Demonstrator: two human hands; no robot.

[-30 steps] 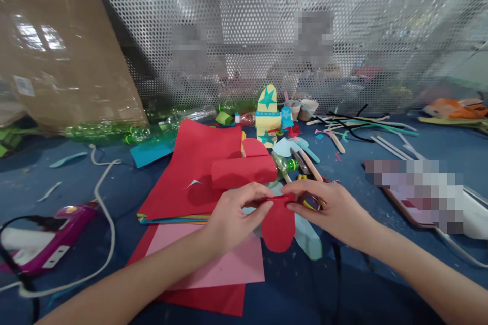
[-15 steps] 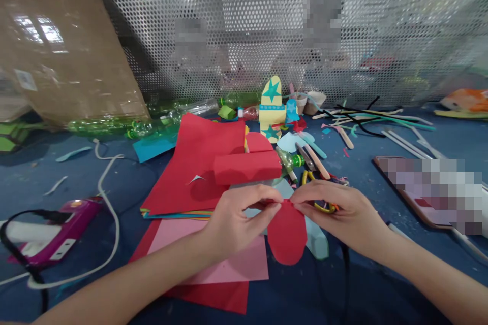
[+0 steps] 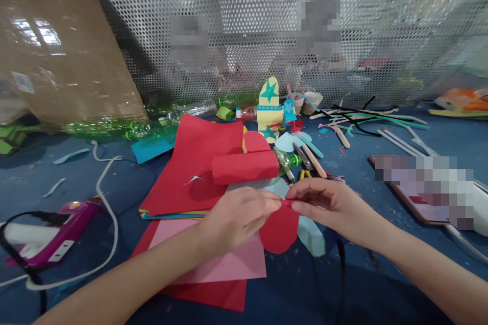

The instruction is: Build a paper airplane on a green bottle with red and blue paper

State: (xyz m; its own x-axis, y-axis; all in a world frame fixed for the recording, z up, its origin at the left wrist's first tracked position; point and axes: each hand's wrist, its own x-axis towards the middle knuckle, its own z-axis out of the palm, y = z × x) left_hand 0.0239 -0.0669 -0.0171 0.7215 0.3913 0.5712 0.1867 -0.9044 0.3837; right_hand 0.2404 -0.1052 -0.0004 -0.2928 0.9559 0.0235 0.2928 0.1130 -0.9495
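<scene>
A rounded red paper cutout (image 3: 280,231) hangs between my two hands, its top edge bent over. My left hand (image 3: 242,216) pinches the left end of that edge, the fingertips closed on it. On the right end, my right hand (image 3: 330,205) grips the fold between thumb and fingers. Just beyond my hands lies a green plastic bottle (image 3: 285,160) wrapped in red paper (image 3: 246,166). Its wrapped part rests on a stack of red paper (image 3: 208,142). Under my left hand is a pink sheet (image 3: 229,266). Pale blue paper pieces (image 3: 311,236) lie beside the cutout.
A phone (image 3: 404,193) with a pixelated area stands right. A purple power strip (image 3: 63,233) and white cable (image 3: 110,203) lie left. Behind are a yellow paper figure with stars (image 3: 269,117), pipe cleaners (image 3: 362,117), a cardboard sheet (image 3: 64,45) and a perforated metal screen (image 3: 247,20).
The cutout's top edge is now folded over further, and its lower part sits a little higher and left. My left fingers have curled in more. The whole view has shifted slightly.
</scene>
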